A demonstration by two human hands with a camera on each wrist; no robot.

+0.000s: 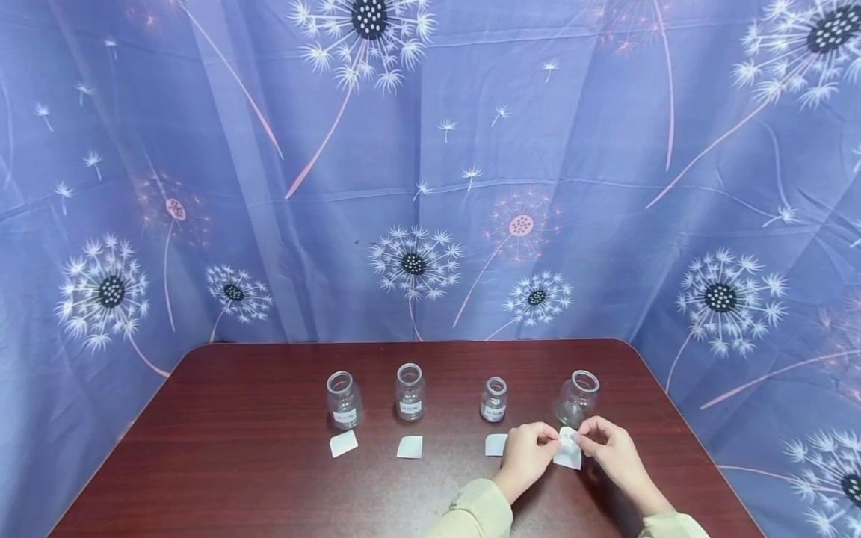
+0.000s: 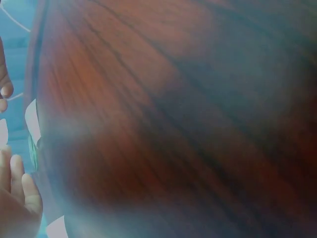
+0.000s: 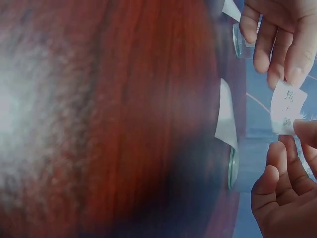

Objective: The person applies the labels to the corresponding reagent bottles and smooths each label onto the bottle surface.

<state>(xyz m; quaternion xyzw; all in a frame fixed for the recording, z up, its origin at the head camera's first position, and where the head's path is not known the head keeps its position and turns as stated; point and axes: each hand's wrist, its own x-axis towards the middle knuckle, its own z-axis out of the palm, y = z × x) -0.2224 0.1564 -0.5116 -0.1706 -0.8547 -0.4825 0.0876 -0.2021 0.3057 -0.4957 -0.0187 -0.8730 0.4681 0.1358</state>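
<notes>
Both hands hold a small white label (image 3: 287,106) with dark marks, raised in front of the rightmost glass jar (image 1: 576,398). My left hand (image 1: 528,457) pinches one end of it, and my right hand (image 1: 613,454) pinches the opposite end between thumb and fingers. Below the label, a white paper piece (image 1: 569,459) lies on the table before that jar, which shows no label. Beside my left hand is another paper piece (image 1: 495,444), partly covered by it. In the left wrist view, the left hand (image 2: 17,198) shows only at the edge.
Three other open jars carry white labels: one at the left (image 1: 344,400), a taller one (image 1: 409,392), and a small one (image 1: 494,401). White paper pieces (image 1: 344,444) (image 1: 409,447) lie before the left two. The brown table (image 1: 269,478) meets a blue dandelion-print curtain (image 1: 336,246).
</notes>
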